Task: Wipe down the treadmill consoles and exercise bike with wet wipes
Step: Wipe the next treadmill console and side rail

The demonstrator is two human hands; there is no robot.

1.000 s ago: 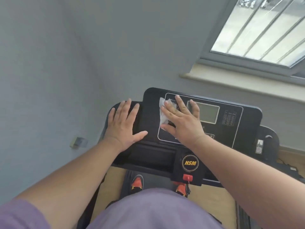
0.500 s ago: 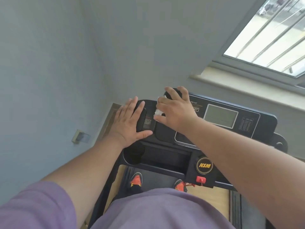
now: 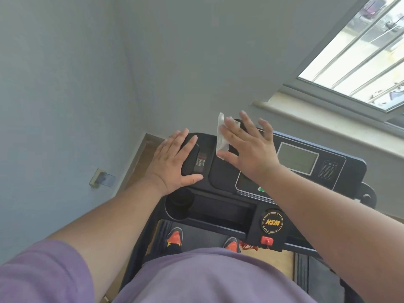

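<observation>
Head camera looks down over a black plastic treadmill console [image 3: 227,171] standing near a grey wall, with a window at the far right. The left hand [image 3: 172,162] lies flat on the console's left end, fingers straight and slightly spread over a raised black pad bearing a small printed label [image 3: 200,164], thumb stretched out to the right along the pad's near edge. It holds nothing. The right hand [image 3: 247,149] is spread over the far left corner of the console's main panel, fingers straight and fanned toward the far edge. A crumpled white wet wipe [image 3: 221,138] lies under its forefinger and thumb side, pressed against the panel; the wipe's upper end sticks out past the console's far edge (whether the thumb pinches it or merely presses cannot be told from here). Just right of that hand sits the grey rectangular display screen [image 3: 297,158], and farther right a small printed chart [image 3: 329,171]. Nearer the person, a round cup holder [image 3: 179,202] is sunk into the console's left near corner, a round black badge with yellow HSM lettering [image 3: 272,222] sits to the right, and a red safety key [image 3: 267,240] hangs just below it. Two orange shoes [image 3: 175,237] stand on the dark belt below.
</observation>
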